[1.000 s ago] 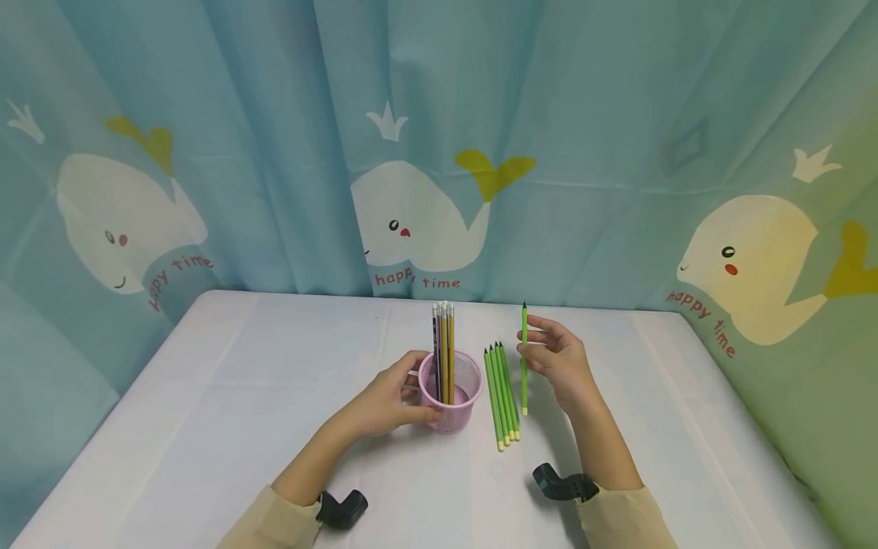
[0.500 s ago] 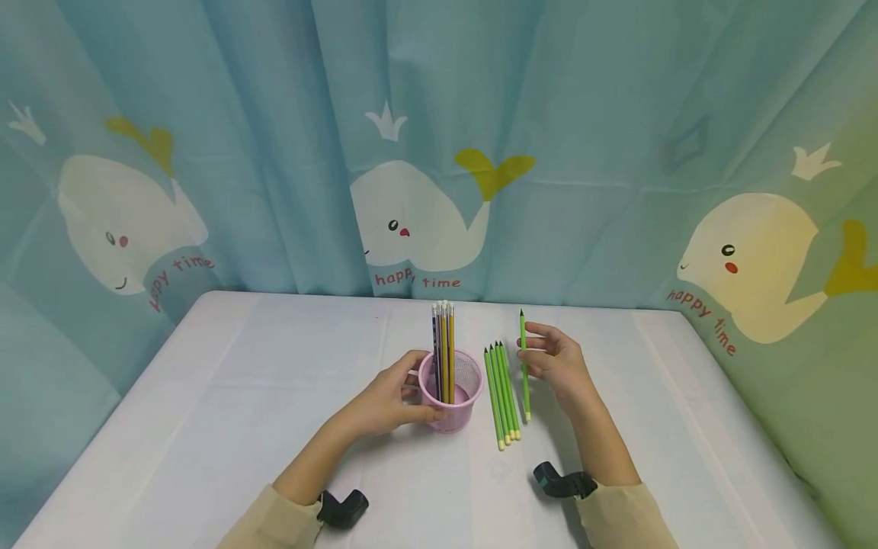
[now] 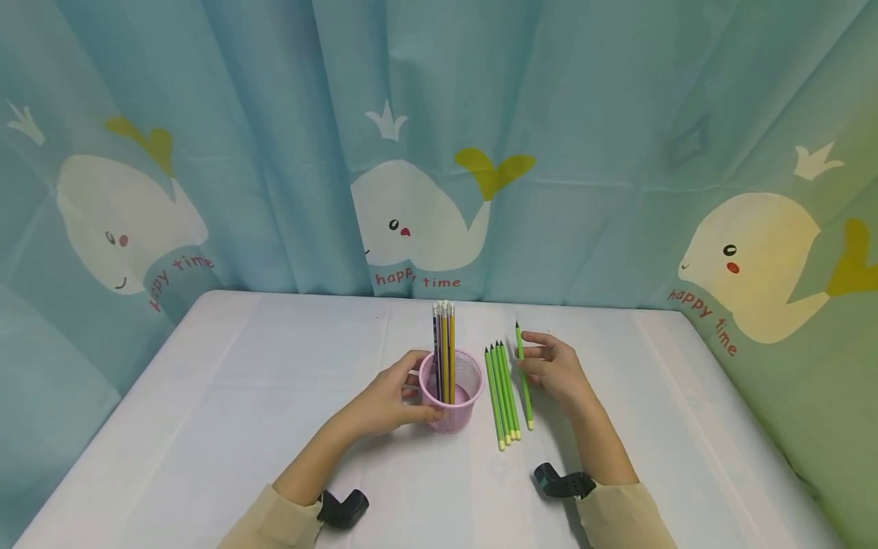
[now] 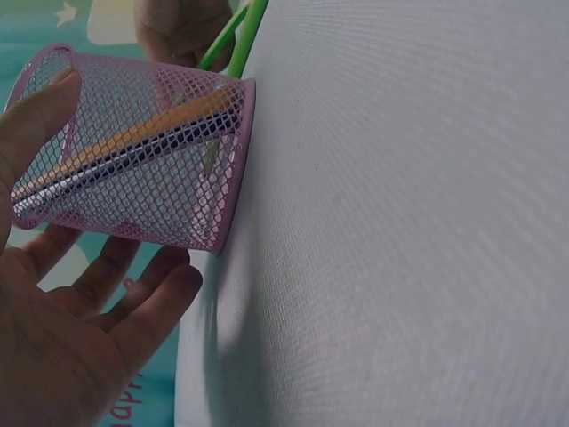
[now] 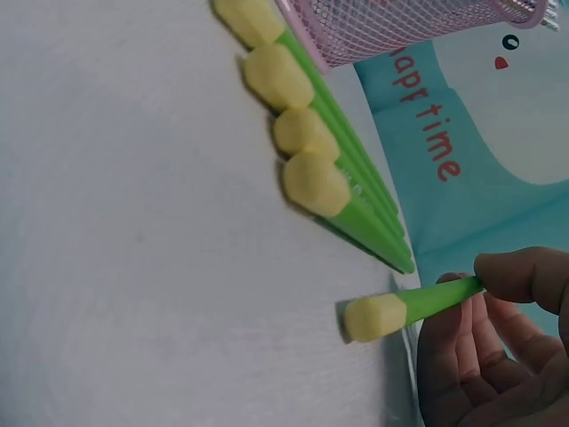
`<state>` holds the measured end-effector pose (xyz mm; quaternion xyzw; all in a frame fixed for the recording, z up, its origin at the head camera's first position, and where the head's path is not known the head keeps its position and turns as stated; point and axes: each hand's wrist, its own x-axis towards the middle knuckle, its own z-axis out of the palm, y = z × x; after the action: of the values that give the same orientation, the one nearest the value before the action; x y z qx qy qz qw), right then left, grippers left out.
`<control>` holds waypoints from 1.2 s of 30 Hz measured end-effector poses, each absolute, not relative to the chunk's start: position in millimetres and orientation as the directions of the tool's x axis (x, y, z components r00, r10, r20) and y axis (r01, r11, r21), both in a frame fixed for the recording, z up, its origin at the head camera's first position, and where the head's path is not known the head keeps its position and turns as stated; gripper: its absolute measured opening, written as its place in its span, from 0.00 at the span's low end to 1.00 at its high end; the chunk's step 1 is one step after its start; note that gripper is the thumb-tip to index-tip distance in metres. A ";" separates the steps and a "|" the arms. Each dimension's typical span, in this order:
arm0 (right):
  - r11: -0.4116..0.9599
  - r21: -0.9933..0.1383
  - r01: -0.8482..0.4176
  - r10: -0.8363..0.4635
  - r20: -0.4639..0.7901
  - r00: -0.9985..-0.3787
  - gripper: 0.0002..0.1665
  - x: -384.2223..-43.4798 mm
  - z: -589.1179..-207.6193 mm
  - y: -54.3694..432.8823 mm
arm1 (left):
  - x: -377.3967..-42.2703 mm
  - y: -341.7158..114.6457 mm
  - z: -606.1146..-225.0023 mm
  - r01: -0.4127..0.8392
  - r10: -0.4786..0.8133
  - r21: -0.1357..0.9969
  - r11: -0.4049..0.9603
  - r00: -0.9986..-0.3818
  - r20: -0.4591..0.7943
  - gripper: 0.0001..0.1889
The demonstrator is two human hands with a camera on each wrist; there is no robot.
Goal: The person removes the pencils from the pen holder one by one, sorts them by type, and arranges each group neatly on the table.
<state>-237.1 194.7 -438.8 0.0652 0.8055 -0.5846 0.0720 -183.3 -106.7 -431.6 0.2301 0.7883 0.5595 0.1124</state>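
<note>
In the head view my left hand (image 3: 386, 400) holds a pink mesh pencil cup (image 3: 456, 419), thumb at the near side and fingers around the far left side. Several pencils (image 3: 444, 343) with white erasers up lean in the cup's left part. My right hand (image 3: 557, 374) pinches a green pencil (image 3: 527, 400) between thumb and fingers. Its dark point is raised and its yellow end (image 5: 375, 318) is low, close over the table in the right wrist view. Just left of it, several matching green pencils (image 3: 504, 404) lie side by side, points away from me.
A white cloth covers the table (image 3: 261, 396), whose far edge meets a blue curtain (image 3: 590, 152) printed with whales. A black wrist camera (image 3: 343, 509) sits at the left cuff, another wrist camera (image 3: 562, 482) at the right cuff.
My right hand has come slightly nearer and lower with the green pencil, whose point has tilted left toward the row. The left hand and the cup have stayed in place.
</note>
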 end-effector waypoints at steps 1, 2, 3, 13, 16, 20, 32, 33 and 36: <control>0.310 -0.932 0.191 0.019 -0.194 -0.981 0.34 -237.2 -439.6 194.6 | -183.3 -106.7 -431.7 0.231 0.487 0.935 0.269 -0.870 0.075 0.41; 0.309 -0.931 0.192 0.019 -0.196 -0.980 0.34 -237.3 -440.5 194.3 | -183.4 -106.6 -432.0 0.232 0.487 0.935 0.270 -0.870 0.075 0.41; 0.311 -0.931 0.194 0.019 -0.198 -0.980 0.34 -237.3 -441.3 194.0 | -183.5 -106.6 -432.2 0.225 0.484 0.936 0.272 -0.872 0.069 0.41; 0.394 -0.904 0.165 -0.004 -0.181 -0.984 0.35 -237.0 -444.1 191.1 | -183.1 -106.3 -432.3 0.225 0.484 0.937 0.267 -0.872 0.072 0.41; 0.420 -0.895 0.150 -0.018 -0.174 -0.985 0.35 -236.2 -443.5 190.8 | -183.3 -106.2 -432.0 0.231 0.492 0.937 0.260 -0.867 0.078 0.41; 0.430 -0.892 0.141 -0.026 -0.169 -0.985 0.35 -235.5 -443.9 191.1 | -183.7 -106.1 -432.8 0.242 0.500 0.938 0.250 -0.862 0.089 0.40; 0.439 -0.888 0.137 -0.040 -0.172 -0.984 0.30 -232.3 -440.4 189.3 | -182.6 -106.5 -432.9 0.237 0.499 0.938 0.253 -0.863 0.084 0.41; 0.443 -0.887 0.133 -0.041 -0.168 -0.985 0.30 -231.9 -440.1 189.0 | -182.5 -106.8 -433.1 0.237 0.498 0.938 0.254 -0.863 0.084 0.41; 0.454 -0.886 0.098 -0.055 -0.138 -0.989 0.29 -230.8 -437.4 187.7 | -182.8 -107.1 -433.7 0.237 0.491 0.937 0.257 -0.867 0.084 0.41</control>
<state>-230.8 187.7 -437.4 0.0127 0.8495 -0.5224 0.0733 -182.8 -107.1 -433.7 0.2321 0.7846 0.5638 0.1129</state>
